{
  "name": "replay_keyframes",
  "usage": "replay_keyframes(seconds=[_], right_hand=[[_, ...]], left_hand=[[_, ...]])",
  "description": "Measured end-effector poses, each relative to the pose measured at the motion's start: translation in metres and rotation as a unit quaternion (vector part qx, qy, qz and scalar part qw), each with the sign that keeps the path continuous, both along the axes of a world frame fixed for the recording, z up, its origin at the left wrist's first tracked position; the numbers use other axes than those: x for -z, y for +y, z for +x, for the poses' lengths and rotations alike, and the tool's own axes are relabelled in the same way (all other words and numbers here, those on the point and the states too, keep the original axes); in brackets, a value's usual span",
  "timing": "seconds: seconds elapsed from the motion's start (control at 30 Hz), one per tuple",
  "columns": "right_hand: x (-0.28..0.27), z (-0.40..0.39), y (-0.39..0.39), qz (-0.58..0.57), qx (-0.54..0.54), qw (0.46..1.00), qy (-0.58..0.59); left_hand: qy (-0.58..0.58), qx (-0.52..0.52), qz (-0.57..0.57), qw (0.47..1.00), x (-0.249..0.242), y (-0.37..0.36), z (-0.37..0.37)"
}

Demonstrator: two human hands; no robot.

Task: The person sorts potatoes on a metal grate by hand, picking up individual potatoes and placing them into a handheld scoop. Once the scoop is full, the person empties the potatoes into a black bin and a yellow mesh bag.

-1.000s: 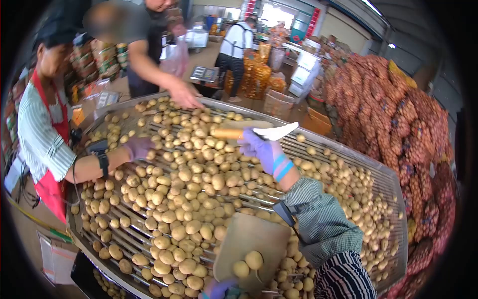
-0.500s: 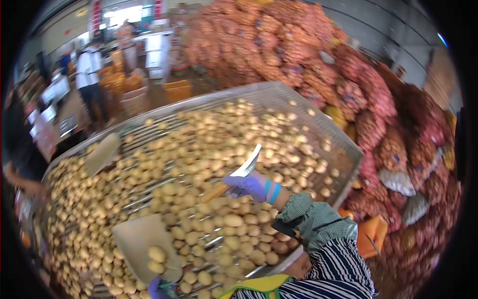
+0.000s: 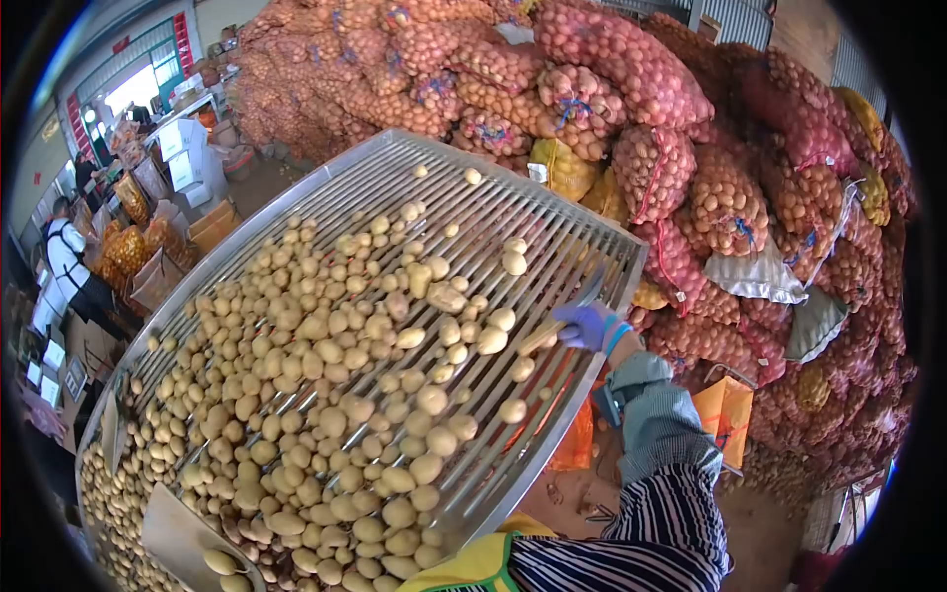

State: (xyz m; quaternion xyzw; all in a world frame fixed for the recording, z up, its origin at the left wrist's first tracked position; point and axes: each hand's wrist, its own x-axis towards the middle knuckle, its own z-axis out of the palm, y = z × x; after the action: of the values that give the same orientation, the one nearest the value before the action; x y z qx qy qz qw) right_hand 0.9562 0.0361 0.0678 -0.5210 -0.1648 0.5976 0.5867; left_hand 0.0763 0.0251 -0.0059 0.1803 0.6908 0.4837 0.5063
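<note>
right hand [image 3: 590, 328] with knife [image 3: 538, 339] — now by rack rim [image 3: 566, 416] (was over potatoes [image 3: 492, 340]) | left hand — gone from view

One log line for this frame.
right hand: gripping wooden-handled blade over slatted table | left hand: out of view | scoop: two potatoes visible

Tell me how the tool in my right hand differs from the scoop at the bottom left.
The tool in your right hand is narrow, with a tan handle and slim blade; the scoop is a broad, pale pan. The scoop holds potatoes; the tool carries none. Both are over the slatted table.
</note>
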Motion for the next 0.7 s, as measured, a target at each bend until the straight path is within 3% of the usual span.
replay_keyframes(seconds=[0.03,0.1,0.23,0.37,0.43,0.47,0.5,0.53,0.57,0.6,0.63,0.7], right_hand=[[-0.01,0.01,0.002,-0.001,0.001,1.0,0.01],[-0.037,0.034,0.007,-0.155,0.205,0.958,-0.13],[-0.007,0.128,0.009,-0.213,0.15,0.946,-0.192],[0.006,0.17,0.025,-0.242,0.151,0.948,-0.141],[0.028,0.199,0.026,-0.255,0.103,0.947,-0.167],[0.03,0.201,0.028,-0.249,0.147,0.932,-0.219],[0.035,0.203,0.032,-0.24,0.189,0.913,-0.271],[0.046,0.206,0.037,-0.243,0.175,0.915,-0.27],[0.058,0.21,0.041,-0.22,0.23,0.908,-0.274],[0.068,0.213,0.045,-0.195,0.286,0.896,-0.277],[0.076,0.215,0.047,-0.196,0.276,0.899,-0.278],[0.085,0.217,0.048,-0.194,0.289,0.884,-0.311]], left_hand=[[0.015,0.01,0.005,1.0,-0.007,0.005,0.016],[0.041,0.027,0.017,0.999,-0.02,0.016,0.053],[0.091,0.044,0.025,0.995,-0.061,0.025,0.129],[0.143,0.036,0.019,0.989,-0.114,0.02,0.204],[0.175,0.036,0.04,0.983,-0.151,0.026,0.254],[-0.064,-0.07,0.206,0.974,-0.116,0.033,0.234],[-0.107,-0.096,0.134,0.981,-0.104,0.031,0.206],[-0.073,-0.065,0.109,0.989,-0.093,0.024,0.179],[-0.041,-0.033,0.082,0.995,-0.088,0.016,0.162],[-0.009,-0.05,0.068,0.996,-0.107,0.016,0.197],[-0.005,-0.059,0.064,0.996,-0.106,0.011,0.193],[-0.106,-0.094,0.03,0.989,-0.094,0.002,0.179]])
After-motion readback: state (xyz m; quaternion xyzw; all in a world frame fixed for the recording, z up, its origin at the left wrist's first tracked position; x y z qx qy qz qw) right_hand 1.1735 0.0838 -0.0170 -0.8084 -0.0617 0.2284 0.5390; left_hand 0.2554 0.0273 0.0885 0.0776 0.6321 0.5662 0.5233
